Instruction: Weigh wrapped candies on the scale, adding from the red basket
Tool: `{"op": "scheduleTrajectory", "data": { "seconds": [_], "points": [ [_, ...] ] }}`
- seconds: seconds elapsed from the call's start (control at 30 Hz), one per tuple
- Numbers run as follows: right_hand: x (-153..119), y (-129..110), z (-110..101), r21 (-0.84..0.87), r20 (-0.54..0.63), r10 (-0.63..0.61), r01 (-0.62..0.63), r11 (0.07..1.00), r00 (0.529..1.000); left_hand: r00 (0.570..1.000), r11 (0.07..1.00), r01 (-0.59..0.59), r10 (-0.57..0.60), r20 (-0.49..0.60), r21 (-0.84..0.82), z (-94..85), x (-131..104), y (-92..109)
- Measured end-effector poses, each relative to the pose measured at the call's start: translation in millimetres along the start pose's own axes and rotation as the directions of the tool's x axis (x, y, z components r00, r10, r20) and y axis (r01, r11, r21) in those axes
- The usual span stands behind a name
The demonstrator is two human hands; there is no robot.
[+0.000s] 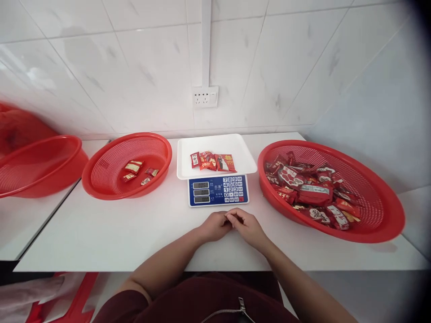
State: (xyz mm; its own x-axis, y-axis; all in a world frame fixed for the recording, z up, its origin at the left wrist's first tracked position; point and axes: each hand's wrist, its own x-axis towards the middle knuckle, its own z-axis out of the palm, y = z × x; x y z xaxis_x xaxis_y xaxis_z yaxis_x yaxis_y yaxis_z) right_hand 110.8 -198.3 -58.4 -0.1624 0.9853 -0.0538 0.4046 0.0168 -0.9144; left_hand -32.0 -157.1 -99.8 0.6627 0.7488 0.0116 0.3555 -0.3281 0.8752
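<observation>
My left hand (215, 226) rests on the table in a loose curl, its fingertips meeting those of my right hand (249, 228). Both hands are closed together, and no item shows in them. Just beyond them stands a blue and white digital scale (218, 200) with a keypad and lit display. On its white tray (186, 154) lie several small red snack packets (225, 163). To the right, a large red strainer basket (387, 215) holds a heap of wrapped packets (314, 194). The smaller red basket (97, 172) on the left contains several packets (134, 167).
Another red basket (67, 175) stands on the adjoining table at far left, with a red bag (23, 128) behind it. A wall socket (205, 97) sits above the scale. The white table (111, 233) meets the tiled wall at the back.
</observation>
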Motion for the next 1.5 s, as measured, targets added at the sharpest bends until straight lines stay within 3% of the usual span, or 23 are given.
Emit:
{"op": "scheduleTrajectory", "data": {
  "seconds": [0.13,0.23,0.57,0.93,1.5],
  "points": [
    [1,10,12,0.109,-0.165,0.172,-0.155,0.982,0.971,1.0,0.998,-0.029,0.028,0.008,0.048,-0.8,0,2],
    [3,12,14,0.129,-0.202,0.2,-0.176,0.976,0.959,1.0,0.997,-0.021,0.022,-0.006,0.074,-1.0,-1,3],
    [2,13,11,0.099,-0.181,0.216,-0.201,0.975,0.959,1.0,0.997,0.001,0.0,-0.015,0.079,-0.6,0,6],
    [3,13,10,0.208,-0.18,0.188,-0.15,0.967,0.965,0.999,0.995,0.019,-0.016,-0.029,0.096,3.4,1,-1],
    [3,17,9,0.229,-0.163,0.203,-0.163,0.96,0.966,0.999,0.993,0.042,-0.038,-0.034,0.112,0.7,-1,8]
  ]
}}
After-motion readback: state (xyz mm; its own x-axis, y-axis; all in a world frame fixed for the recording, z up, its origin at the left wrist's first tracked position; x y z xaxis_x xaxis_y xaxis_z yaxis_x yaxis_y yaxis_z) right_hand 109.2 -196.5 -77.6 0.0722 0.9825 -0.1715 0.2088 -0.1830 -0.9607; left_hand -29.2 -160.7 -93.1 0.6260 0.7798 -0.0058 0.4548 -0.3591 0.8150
